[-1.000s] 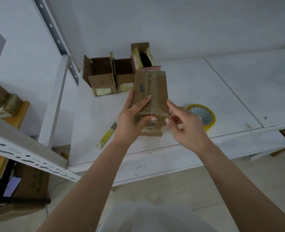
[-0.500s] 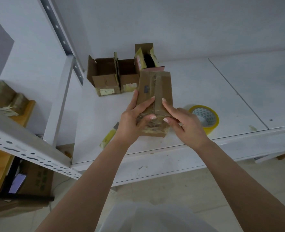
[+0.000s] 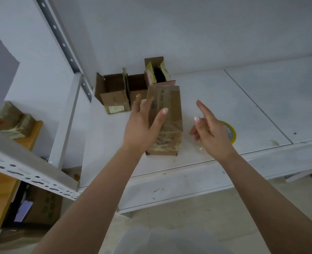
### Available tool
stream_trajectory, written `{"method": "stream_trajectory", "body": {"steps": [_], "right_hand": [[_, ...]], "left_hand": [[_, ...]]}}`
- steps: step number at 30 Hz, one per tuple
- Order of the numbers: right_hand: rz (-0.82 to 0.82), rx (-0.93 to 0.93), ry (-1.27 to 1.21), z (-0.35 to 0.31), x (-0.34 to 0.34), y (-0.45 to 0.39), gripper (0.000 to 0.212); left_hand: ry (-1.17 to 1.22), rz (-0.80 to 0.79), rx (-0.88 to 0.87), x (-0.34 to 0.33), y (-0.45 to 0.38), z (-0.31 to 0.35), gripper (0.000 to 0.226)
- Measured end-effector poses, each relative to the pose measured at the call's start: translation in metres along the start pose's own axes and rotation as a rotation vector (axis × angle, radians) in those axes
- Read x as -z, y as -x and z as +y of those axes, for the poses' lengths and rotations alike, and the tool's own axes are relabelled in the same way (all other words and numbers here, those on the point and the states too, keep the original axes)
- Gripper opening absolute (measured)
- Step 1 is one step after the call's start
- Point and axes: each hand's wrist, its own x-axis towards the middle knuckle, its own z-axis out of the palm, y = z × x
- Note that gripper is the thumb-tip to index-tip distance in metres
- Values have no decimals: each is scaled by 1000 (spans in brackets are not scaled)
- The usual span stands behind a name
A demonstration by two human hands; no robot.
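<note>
1. Taped bundles [image 3: 12,121], far left of the frame, on a wooden shelf [image 3: 35,132]. I judge them finished stock, set apart from the work.
2. Open cardboard boxes [image 3: 113,94], upper centre-left, at the back of the desk [image 3: 243,99]. Their flaps are up, probably so they stay out of the way until sealing.
3. Left hand [image 3: 142,125], centre. The fingers are spread wide and straight and grip nothing. It overlaps the near face of the taped box; I cannot tell whether it touches it.
4. Taped box [image 3: 167,121], centre. It rests on the desk near the front edge with its taped seam towards me, and it looks sealed.
5. Right hand [image 3: 212,132], right of centre and clear of the box. The forefinger is out, the other fingers are loosely curled, and it holds nothing.
6. Yellow tape roll [image 3: 231,132], lying flat just behind the right hand, within easy reach.
7. Change: half a second ago both hands clasped the taped box, pressing its seam. Now both have let go and drawn apart, and the box sits unsupported.
</note>
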Motion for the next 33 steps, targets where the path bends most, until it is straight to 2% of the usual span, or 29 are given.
{"method": "stream_trajectory", "body": {"steps": [4,8,11,14,16,18,21,23,26,28,29,33], "right_hand": [[60,-69,23,8,5,-5,43],[38,-67,27,12,3,-2,36],[43,-79,13,10,5,-3,35],[149,-58,22,-1,19,-10,33],[269,-46,23,-12,33,-22,35],[356,-12,28,-24,45,-36,36],[380,20,-2,-44,54,-57,32],[300,-5,-113,-56,56,-67,27],[-7,-114,-254,-69,57,-68,20],[-215,-162,-291,-69,52,-60,19],[-266,-169,-294,-66,48,-55,17],[-161,-268,-372,-56,31,-37,14]], "left_hand": [[-357,-105,212,-17,-38,39,111],[-511,-283,454,-35,-54,49,138],[-546,-283,441,-36,-55,44,133],[-439,-309,390,-19,-57,38,124],[-387,-418,311,0,-53,36,123],[-450,-528,140,17,-45,40,125],[-582,-518,-210,43,-39,55,129],[-621,-520,-398,58,-38,61,129],[-656,-594,-569,67,-33,64,129],[-728,-587,-647,65,-30,62,127],[-764,-561,-667,63,-30,59,125],[-750,-411,-623,55,-32,39,104]]}}
